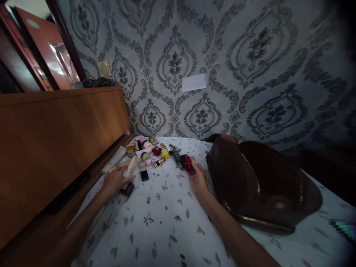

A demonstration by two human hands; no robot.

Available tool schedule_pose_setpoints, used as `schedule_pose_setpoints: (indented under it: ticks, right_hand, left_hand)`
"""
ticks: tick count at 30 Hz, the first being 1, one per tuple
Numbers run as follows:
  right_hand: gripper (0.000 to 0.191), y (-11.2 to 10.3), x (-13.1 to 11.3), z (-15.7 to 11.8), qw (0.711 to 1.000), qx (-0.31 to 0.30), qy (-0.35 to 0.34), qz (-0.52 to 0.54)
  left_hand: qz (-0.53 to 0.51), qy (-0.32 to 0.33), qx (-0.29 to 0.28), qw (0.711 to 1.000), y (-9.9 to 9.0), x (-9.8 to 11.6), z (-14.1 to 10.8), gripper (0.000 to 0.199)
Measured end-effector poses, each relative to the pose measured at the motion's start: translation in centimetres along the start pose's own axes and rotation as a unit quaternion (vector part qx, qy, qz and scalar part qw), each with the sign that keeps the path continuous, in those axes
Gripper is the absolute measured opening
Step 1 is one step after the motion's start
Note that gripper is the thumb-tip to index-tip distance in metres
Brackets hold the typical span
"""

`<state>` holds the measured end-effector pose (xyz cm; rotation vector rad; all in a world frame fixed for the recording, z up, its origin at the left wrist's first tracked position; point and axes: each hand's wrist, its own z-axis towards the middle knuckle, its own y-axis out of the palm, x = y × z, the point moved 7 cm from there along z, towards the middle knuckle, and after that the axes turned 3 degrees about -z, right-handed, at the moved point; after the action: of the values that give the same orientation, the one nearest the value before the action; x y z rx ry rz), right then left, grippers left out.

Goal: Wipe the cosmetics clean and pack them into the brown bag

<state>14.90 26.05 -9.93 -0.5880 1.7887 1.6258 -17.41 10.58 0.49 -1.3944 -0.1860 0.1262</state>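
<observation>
Dim, kinda murky shot with the corners going dark
Most of the light lands mid-frame on the wall (pixel 178 44) and bedsheet (pixel 167 222), then it fades out, with the top right corner basically black. Can't tell where the lamp or window is. There's glare on the red door (pixel 47 40), a soft sheen on the wood panel (pixel 63 148), and the brown bag (pixel 228 174) is deep in shadow inside. Jars (pixel 130 150) near the left hand (pixel 114 181) look soft, labels unreadable. Wide lens stretches the edges, plus a blocky pixelated patch (pixel 345 228) lower right.
</observation>
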Motion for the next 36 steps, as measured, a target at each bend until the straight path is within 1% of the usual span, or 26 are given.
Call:
schedule_pose_setpoints:
  ticks: [2, 4, 7, 10, 13, 17, 20, 22, 24, 25, 27, 30, 32, 36]
  right_hand:
    - [0.029, 0.7, 1.0, 0.5, 1.000, -0.002, 0.014, -0.003]
    - [0.028, 1.9, 2.3, 1.1, 0.999, -0.009, 0.033, -0.009]
    - [0.025, 4.1, 4.4, 1.6, 0.997, -0.031, 0.060, -0.024]
    - [0.024, 5.6, 5.6, 2.0, 0.995, -0.046, 0.073, -0.040]
    - [0.026, 5.4, 5.3, 2.2, 0.995, -0.040, 0.074, -0.055]
    - [0.029, 3.5, 3.2, 1.9, 0.996, -0.023, 0.042, -0.080]
    - [0.034, 1.9, 1.0, 2.0, 0.995, 0.002, -0.016, -0.095]
    - [0.037, 1.3, -0.1, 2.5, 0.993, 0.029, -0.055, -0.101]
    - [0.038, 1.3, -0.6, 3.4, 0.991, 0.051, -0.076, -0.102]
    - [0.036, 1.5, -0.5, 3.9, 0.991, 0.054, -0.075, -0.100]
    - [0.033, 2.6, 0.1, 4.8, 0.993, 0.038, -0.054, -0.094]
    - [0.032, 4.1, 1.0, 5.2, 0.996, 0.000, -0.007, -0.086]
    - [0.031, 4.2, 1.1, 4.8, 0.997, -0.010, 0.015, -0.082]
    - [0.028, 2.8, 0.4, 2.9, 0.996, -0.010, 0.033, -0.084]
  left_hand:
    - [-0.018, 0.003, 0.019, 1.000, 0.8, 0.3, -1.0, 0.054]
    - [-0.028, 0.014, 0.039, 0.999, 1.3, 1.3, -1.0, 0.054]
    - [-0.044, 0.041, 0.060, 0.996, 1.8, 3.4, 0.5, 0.050]
    - [-0.065, 0.064, 0.079, 0.993, 2.0, 4.9, 2.5, 0.037]
    - [-0.067, 0.078, 0.077, 0.992, 2.1, 5.2, 4.1, 0.030]
    - [-0.065, 0.074, 0.079, 0.992, 1.5, 4.2, 5.0, 0.026]
    - [-0.065, 0.068, 0.091, 0.991, 0.7, 4.0, 4.4, 0.030]
    - [-0.058, 0.093, 0.086, 0.990, 0.6, 5.0, 3.2, 0.039]
    - [-0.047, 0.137, 0.060, 0.988, 1.0, 6.6, 1.7, 0.041]
    - [-0.042, 0.163, 0.042, 0.985, 1.3, 7.5, 0.9, 0.041]
    - [-0.027, 0.205, 0.005, 0.978, 2.0, 9.1, -0.5, 0.039]
    - [0.001, 0.239, -0.024, 0.971, 2.6, 10.4, -1.8, 0.041]
    - [0.000, 0.241, -0.014, 0.971, 2.5, 10.6, -2.0, 0.041]
    - [-0.051, 0.246, 0.024, 0.968, 2.1, 10.8, -1.8, 0.034]
